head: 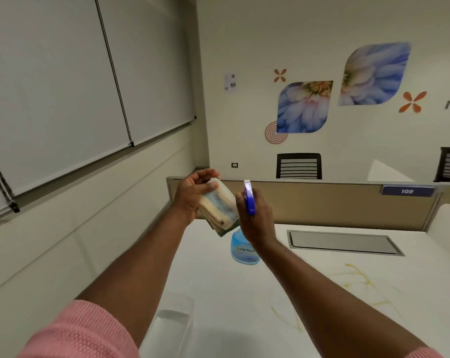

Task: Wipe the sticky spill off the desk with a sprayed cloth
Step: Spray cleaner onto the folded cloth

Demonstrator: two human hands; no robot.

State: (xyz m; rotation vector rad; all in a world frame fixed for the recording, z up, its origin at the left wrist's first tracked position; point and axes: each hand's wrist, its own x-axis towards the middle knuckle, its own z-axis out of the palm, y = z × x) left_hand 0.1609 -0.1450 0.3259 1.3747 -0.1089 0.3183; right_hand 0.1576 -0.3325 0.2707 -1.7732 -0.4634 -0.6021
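Note:
My left hand (192, 193) holds a folded cream and pale-blue cloth (220, 209) up above the white desk (218, 306). Right beside it, my right hand (256, 215) grips a spray bottle (243, 250) by its neck; the bottle has a blue trigger head and pale-blue liquid, and its nozzle points at the cloth. Thin yellow streaks of the sticky spill (358, 276) lie on the desk to the right, below my right forearm, with another streak nearer me.
A clear plastic tray (172, 324) sits at the desk's near left. A grey cable hatch (344, 242) is set in the desk at the back. A beige partition (322, 205) labelled 109 closes the far edge; black chairs stand behind.

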